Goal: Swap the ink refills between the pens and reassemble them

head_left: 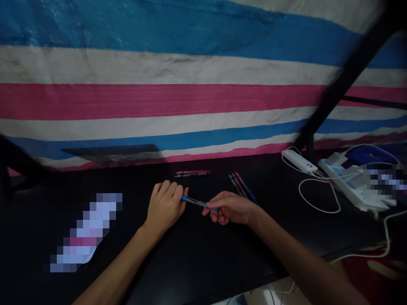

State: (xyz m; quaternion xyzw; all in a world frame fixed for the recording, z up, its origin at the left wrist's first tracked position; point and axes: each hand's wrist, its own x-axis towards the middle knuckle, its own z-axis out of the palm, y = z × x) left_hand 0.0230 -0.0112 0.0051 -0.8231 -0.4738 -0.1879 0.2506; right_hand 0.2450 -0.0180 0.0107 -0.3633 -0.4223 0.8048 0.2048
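A slim pen (196, 202) with a clear barrel and blue ends is held level between my two hands, above the black table. My left hand (167, 201) is closed in a fist around its left end, which the fingers hide. With thumb and fingers, my right hand (229, 207) pinches the other end. Just beyond my hands lie a red pen (190, 172) and a dark pen (193, 175) side by side. Behind my right hand rest several more pens (241, 185) in dark, red and blue, close together and slanting.
At right sit a white power strip (352, 184), a white handheld device (299, 160) and looping white cables (319, 212). A blurred-out packet (85, 233) lies at left. Striped plastic sheeting (165, 101) hangs behind the black table (178, 262). A dark metal bar (346, 76) slants at right.
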